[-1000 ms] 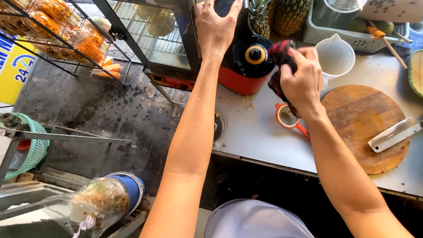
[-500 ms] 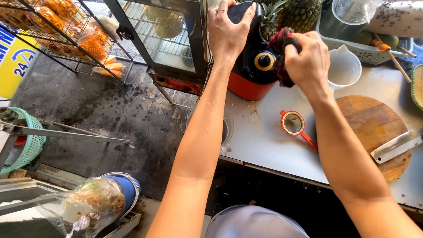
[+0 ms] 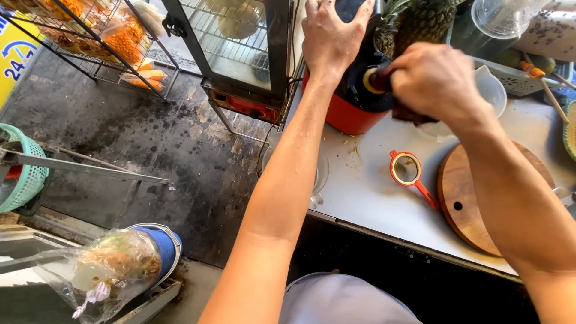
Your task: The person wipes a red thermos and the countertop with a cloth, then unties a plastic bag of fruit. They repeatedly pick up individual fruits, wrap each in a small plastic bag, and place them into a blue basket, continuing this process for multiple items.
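Head view looks down on a red-and-black electric juicer (image 3: 354, 111) standing at the back of a white metal counter (image 3: 372, 192). Left hand (image 3: 332, 37) lies spread over the juicer's dark top, fingers splayed, palm pressed flat. Right hand (image 3: 437, 81) is closed around a dark red cloth (image 3: 384, 78), pressing it against the juicer's yellow-ringed hub. Just in front of the juicer lies a small orange-rimmed strainer (image 3: 408, 170); beside that, a round wooden cutting board (image 3: 465, 201). Behind the juicer stand pineapples (image 3: 420, 21).
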